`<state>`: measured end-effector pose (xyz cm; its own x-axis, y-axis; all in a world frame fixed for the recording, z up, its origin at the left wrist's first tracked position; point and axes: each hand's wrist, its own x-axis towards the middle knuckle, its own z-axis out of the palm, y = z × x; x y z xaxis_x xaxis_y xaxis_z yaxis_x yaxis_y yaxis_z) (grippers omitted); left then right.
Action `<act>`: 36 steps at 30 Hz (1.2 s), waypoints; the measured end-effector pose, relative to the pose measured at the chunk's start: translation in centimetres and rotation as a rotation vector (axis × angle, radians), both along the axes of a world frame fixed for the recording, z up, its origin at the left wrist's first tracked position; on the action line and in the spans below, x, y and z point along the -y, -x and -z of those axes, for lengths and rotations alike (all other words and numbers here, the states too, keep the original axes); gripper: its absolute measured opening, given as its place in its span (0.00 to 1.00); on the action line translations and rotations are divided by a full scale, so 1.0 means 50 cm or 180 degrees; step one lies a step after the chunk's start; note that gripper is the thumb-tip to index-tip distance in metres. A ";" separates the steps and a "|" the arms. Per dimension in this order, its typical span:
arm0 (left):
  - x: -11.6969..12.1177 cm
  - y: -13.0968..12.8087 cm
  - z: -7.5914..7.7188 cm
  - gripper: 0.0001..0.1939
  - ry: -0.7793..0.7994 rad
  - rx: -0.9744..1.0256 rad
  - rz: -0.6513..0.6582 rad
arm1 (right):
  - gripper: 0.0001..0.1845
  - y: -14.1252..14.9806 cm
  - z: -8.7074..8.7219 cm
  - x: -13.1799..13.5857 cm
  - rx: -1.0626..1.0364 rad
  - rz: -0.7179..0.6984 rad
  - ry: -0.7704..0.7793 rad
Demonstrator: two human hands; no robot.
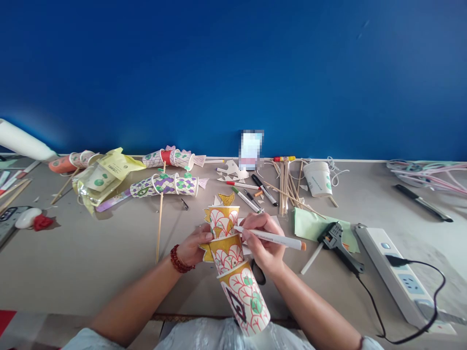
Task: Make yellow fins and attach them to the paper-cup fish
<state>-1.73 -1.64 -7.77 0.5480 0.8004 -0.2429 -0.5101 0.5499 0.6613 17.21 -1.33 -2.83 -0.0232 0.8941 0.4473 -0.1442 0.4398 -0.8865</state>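
Note:
A fish made of paper cups (228,262) joined end to end lies in front of me, drawn with red scales, orange-yellow bands and a dark square eye. Its small yellow tail (226,199) points away from me. My left hand (193,248) grips the cup fish from the left side, near its upper cups. Between the fingers of my right hand (266,243) is a white marker (275,238) with an orange end, its tip at the upper cup's right edge. A dark ring-shaped handle (259,273) shows partly below my right hand.
Other cup fish, a purple-scaled one (168,186) on a stick among them, stand at the back left. Markers (264,189), wooden sticks (283,187) and stacked paper cups (318,179) lie behind my hands. A glue gun (339,245) and a power strip (396,279) are at right, their cords looping forward.

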 end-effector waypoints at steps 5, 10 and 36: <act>0.000 0.000 0.001 0.29 -0.0071 -0.0035 -0.0054 | 0.05 -0.001 0.003 0.000 -0.0001 0.0015 0.0010; -0.001 0.000 0.004 0.28 -0.0122 -0.0006 -0.0053 | 0.04 -0.003 0.008 -0.001 -0.0047 -0.0114 -0.0052; 0.000 0.000 0.002 0.30 -0.0056 -0.0051 -0.0051 | 0.05 -0.003 0.007 -0.001 -0.0074 -0.0102 -0.0118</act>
<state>-1.74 -1.63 -7.88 0.5313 0.8133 -0.2372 -0.5081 0.5299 0.6790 17.37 -1.29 -3.16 -0.0408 0.8759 0.4808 -0.1791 0.4670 -0.8660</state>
